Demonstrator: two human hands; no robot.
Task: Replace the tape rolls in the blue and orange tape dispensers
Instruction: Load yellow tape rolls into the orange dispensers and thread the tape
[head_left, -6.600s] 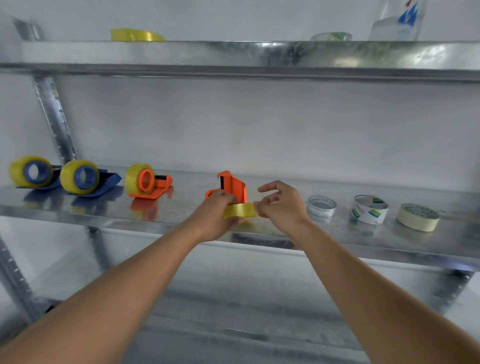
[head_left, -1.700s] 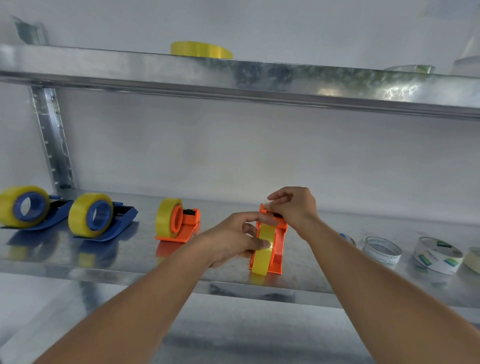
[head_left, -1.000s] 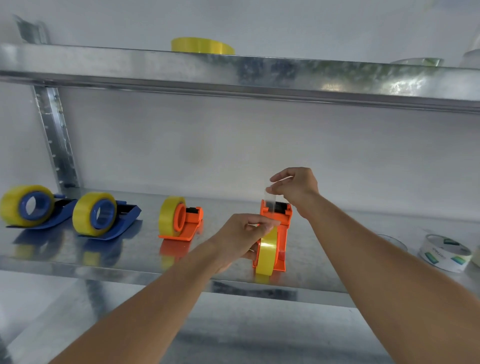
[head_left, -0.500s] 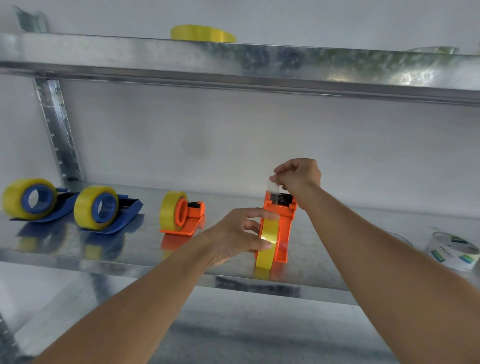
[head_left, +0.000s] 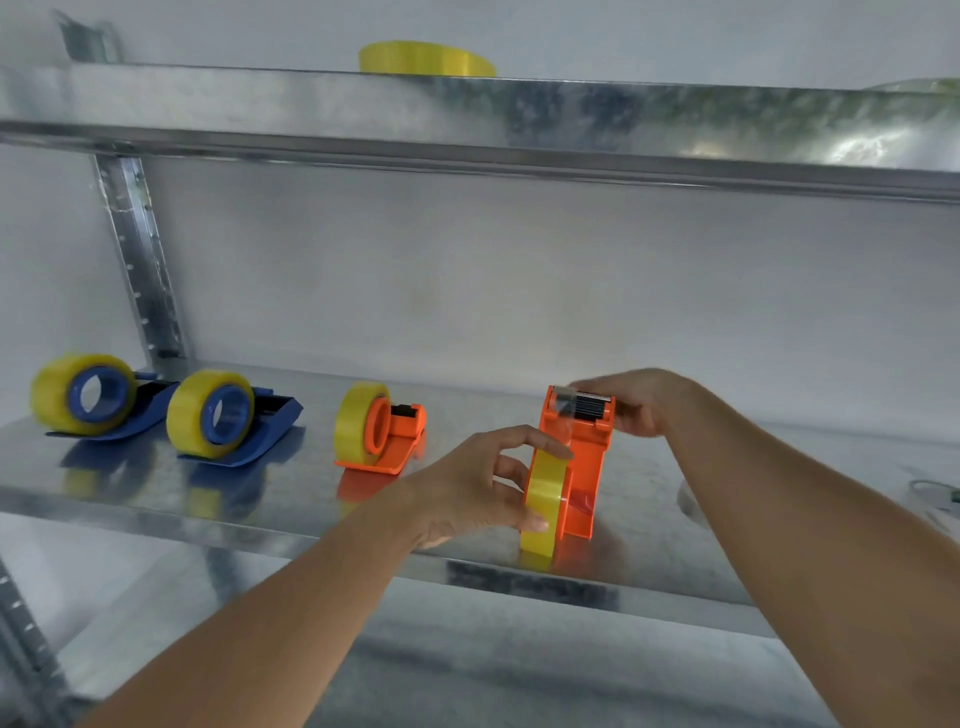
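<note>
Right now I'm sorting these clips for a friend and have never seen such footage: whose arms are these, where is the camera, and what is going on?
They are a person's bare arms, filmed from a camera worn on the head, looking forward and down. On the metal shelf stand two blue dispensers and an orange dispenser, each with yellow tape. The left hand grips the yellow roll in a second orange dispenser. The right hand holds that dispenser's cutter end. Another yellow roll lies on the upper shelf.

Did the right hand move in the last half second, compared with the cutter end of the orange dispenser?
Yes. The right hand came down from above the orange dispenser to its cutter end.
</note>
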